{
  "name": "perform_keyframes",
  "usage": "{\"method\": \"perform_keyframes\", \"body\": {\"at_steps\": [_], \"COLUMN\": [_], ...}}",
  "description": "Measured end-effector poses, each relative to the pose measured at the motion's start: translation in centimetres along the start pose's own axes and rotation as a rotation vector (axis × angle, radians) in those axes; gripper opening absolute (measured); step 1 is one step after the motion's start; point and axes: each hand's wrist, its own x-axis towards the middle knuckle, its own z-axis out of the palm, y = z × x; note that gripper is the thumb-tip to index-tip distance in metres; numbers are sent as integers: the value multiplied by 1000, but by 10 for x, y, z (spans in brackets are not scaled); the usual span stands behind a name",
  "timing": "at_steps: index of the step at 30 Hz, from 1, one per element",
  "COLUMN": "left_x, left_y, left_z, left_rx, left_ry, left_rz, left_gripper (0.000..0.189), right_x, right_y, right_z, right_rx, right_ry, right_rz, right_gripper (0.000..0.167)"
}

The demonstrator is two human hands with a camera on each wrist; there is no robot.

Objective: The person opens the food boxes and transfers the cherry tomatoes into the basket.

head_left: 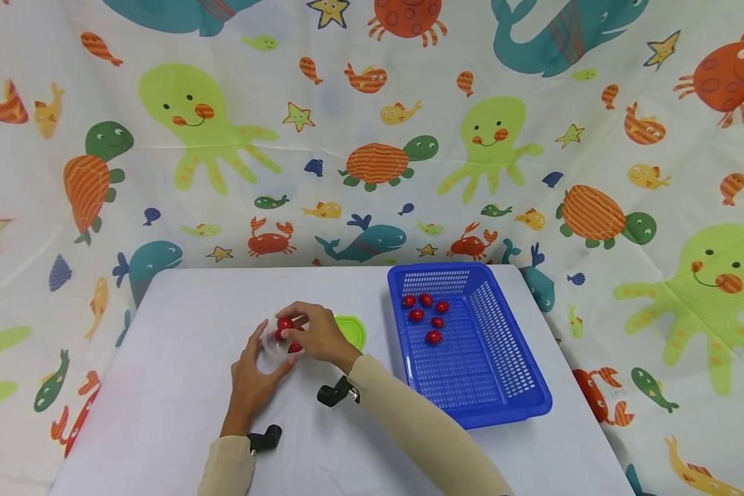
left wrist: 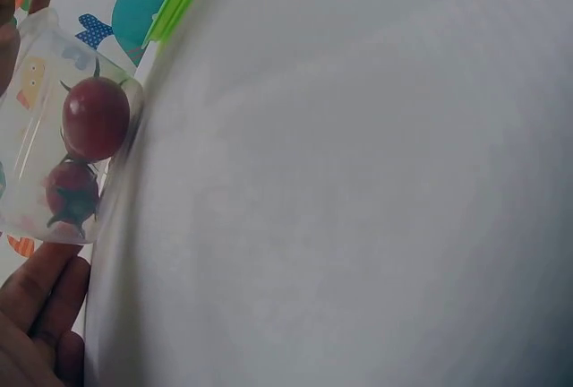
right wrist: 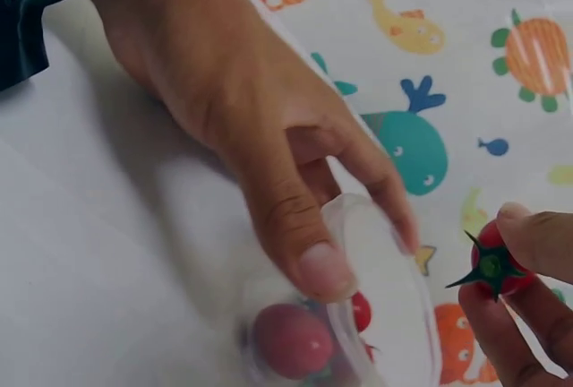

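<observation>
A clear plastic cup (head_left: 273,348) stands on the white table with cherry tomatoes inside; two of them, a larger tomato (left wrist: 96,120) and a smaller tomato (left wrist: 72,192), show through its wall. My left hand (head_left: 251,383) holds the cup, thumb on one side and fingers on the other. Over the cup's mouth, my right hand (head_left: 324,336) pinches a red cherry tomato (right wrist: 491,263) between thumb and fingers. Its green star-shaped stem end faces the right wrist camera.
A blue plastic basket (head_left: 483,415) at the right has several cherry tomatoes (head_left: 433,337) toward its far left. Partly behind my right hand lies a bright green lid (head_left: 352,332). A cloth printed with sea animals (head_left: 372,227) hangs behind the table (head_left: 180,344).
</observation>
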Motion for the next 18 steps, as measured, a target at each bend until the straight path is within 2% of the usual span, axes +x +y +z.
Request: {"method": "perform_keyframes", "body": {"at_steps": [8,18], "left_x": [-1,-1], "left_y": [-1,0], "left_z": [0,2], "left_rx": [9,-5], "left_ry": [4,10], "left_rz": [4,10], "left_gripper": [103,103], "right_x": [-10,-20], "right_y": [-11,-14], "right_z": [-13,-25], "right_rx": [-10,-50], "right_ry": [28,39], "right_rz": [-22,-78], "right_gripper": [33,35]}}
